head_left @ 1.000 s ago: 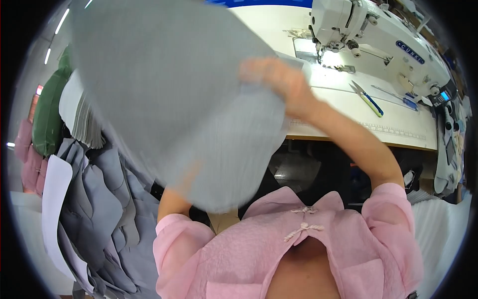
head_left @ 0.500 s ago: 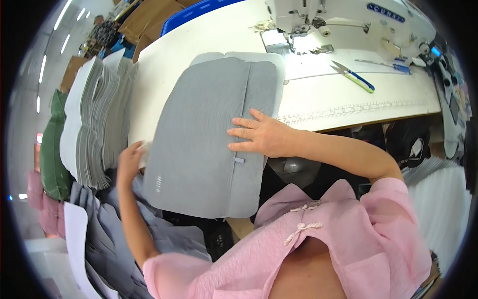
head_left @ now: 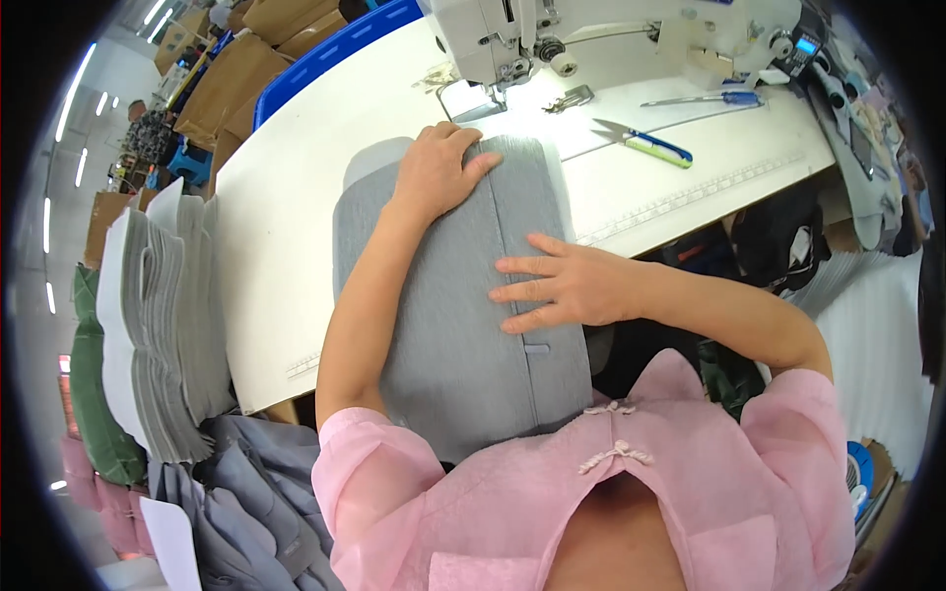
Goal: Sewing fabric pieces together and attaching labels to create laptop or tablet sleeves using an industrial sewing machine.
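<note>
A grey fabric panel [head_left: 453,374], with a lengthwise seam and a small tab, lies on the white sewing table [head_left: 276,256] and overhangs its front edge, over lighter layers. My left hand [head_left: 439,167] rests on the panel's far end, fingers slightly bent and thumb apart. My right hand [head_left: 567,281] lies spread and open on its right half, across the seam. Just beyond is the white sewing machine [head_left: 473,39], its lit needle area close to my left fingertips. Snips [head_left: 650,145] and a blue-handled screwdriver [head_left: 734,98] lie to the right.
Stacked pale cut panels [head_left: 158,325] stand at the left, beside a green bundle [head_left: 99,394] and pink bundles [head_left: 89,473]. Grey pieces [head_left: 266,492] hang below them. A blue bin [head_left: 305,69] and cardboard boxes [head_left: 236,79] are behind the table; white material [head_left: 877,335] is at the right.
The grey panel, raised a second ago, now lies on the table. My left hand has moved from the panel's left side up onto its far end. My right hand stays spread on it.
</note>
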Demonstrator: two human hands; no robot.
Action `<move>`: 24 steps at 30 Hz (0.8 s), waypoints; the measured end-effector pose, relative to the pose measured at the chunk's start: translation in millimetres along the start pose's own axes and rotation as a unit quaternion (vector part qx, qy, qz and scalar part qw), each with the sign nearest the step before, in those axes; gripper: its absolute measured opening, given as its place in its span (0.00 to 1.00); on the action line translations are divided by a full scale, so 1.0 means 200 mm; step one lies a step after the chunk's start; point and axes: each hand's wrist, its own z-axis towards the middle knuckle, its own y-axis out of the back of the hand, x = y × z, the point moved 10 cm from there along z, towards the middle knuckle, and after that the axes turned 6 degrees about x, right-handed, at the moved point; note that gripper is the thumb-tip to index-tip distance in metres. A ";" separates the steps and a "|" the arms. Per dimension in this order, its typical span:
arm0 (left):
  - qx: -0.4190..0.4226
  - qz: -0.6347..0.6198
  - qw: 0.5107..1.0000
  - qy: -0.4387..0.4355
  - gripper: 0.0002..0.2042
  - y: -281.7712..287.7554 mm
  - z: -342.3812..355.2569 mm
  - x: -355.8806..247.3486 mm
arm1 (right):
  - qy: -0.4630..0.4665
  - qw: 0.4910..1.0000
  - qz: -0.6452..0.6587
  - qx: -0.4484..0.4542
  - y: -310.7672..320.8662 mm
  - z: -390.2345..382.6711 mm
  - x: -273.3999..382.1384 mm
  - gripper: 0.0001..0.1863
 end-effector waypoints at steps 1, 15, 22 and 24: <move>-0.003 0.007 1.000 0.007 0.18 0.00 -0.01 0.00 | 0.006 1.000 0.009 0.004 0.00 -0.01 0.00 0.19; 0.053 -0.178 0.970 0.154 0.11 0.05 -0.23 0.27 | -0.145 0.988 0.042 -0.028 -0.02 0.05 -0.12 0.27; 0.035 -0.171 0.976 0.133 0.07 0.03 -0.13 0.23 | -0.186 0.980 0.062 -0.015 -0.02 0.05 -0.15 0.28; 0.059 -0.095 0.982 0.153 0.07 0.01 -0.10 0.24 | -0.198 0.978 0.064 -0.025 -0.02 0.05 -0.16 0.28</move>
